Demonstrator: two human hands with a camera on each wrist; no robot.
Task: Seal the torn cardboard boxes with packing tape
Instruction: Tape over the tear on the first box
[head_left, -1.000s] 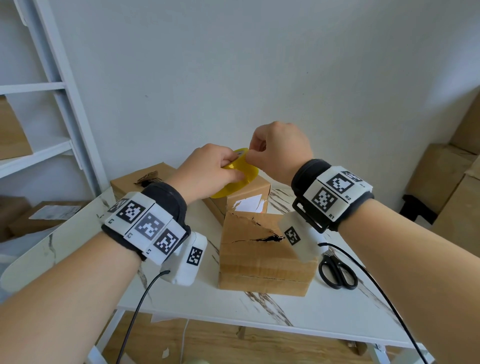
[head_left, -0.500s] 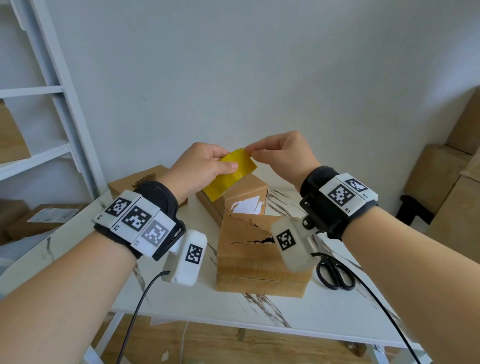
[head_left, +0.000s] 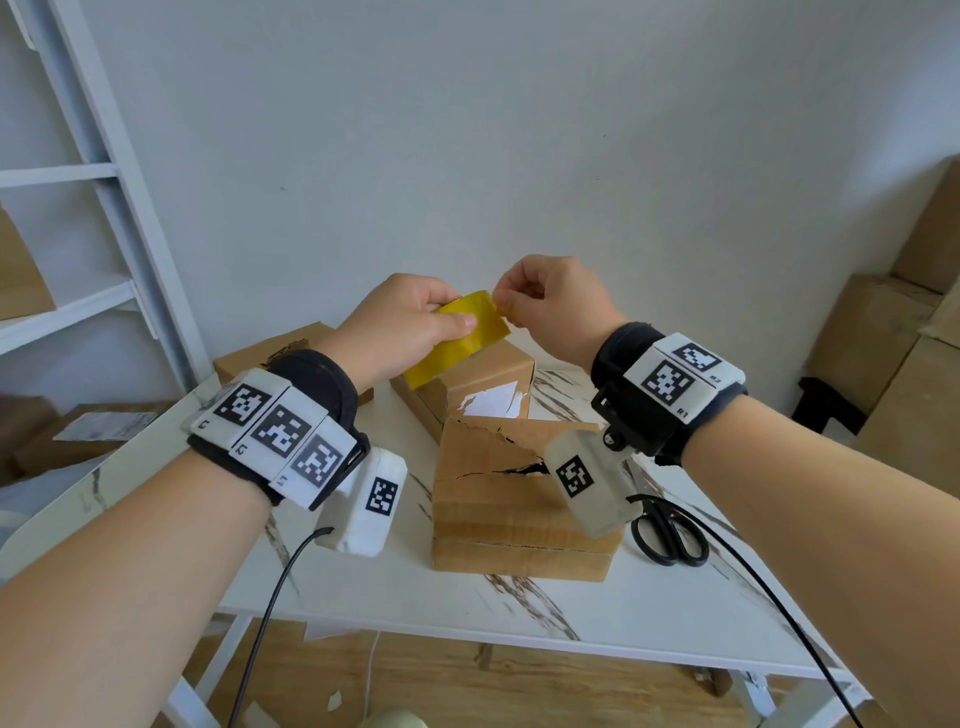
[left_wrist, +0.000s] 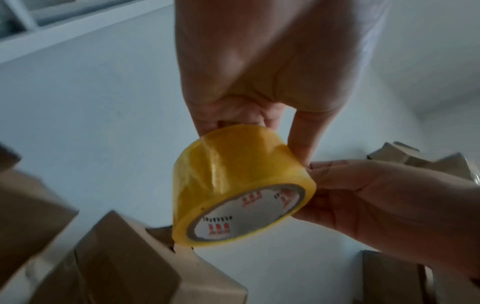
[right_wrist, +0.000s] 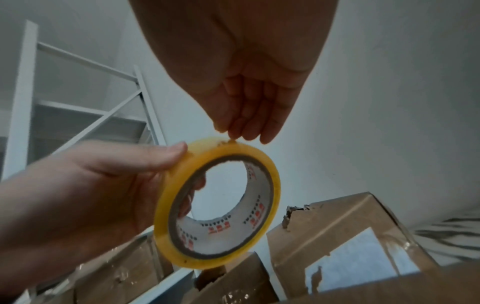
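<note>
A yellow packing tape roll (head_left: 462, 340) (left_wrist: 233, 174) (right_wrist: 221, 149) is held in the air above the boxes. My left hand (head_left: 431, 317) (right_wrist: 91, 185) grips it, thumb on the outer face and fingers through the core. My right hand (head_left: 506, 304) (left_wrist: 363, 195) pinches the roll's upper right rim, its fingertips (right_wrist: 233, 135) touching the outer tape surface. No free tape end shows. Below, a torn cardboard box (head_left: 493, 493) stands on the table with a jagged split across its top. Behind it stands a second box (head_left: 498, 364) with a ripped white label.
Black scissors (head_left: 670, 535) lie on the white marbled table (head_left: 519, 608) right of the torn box. A third box (head_left: 260, 356) sits at the back left. A white shelf frame (head_left: 130, 234) stands at left. Stacked cardboard boxes (head_left: 883, 364) stand at right.
The roll has been turned in my hands and now shows its broad outer face. My right fingers have curled in at its upper edge. Both hands stay above the boxes.
</note>
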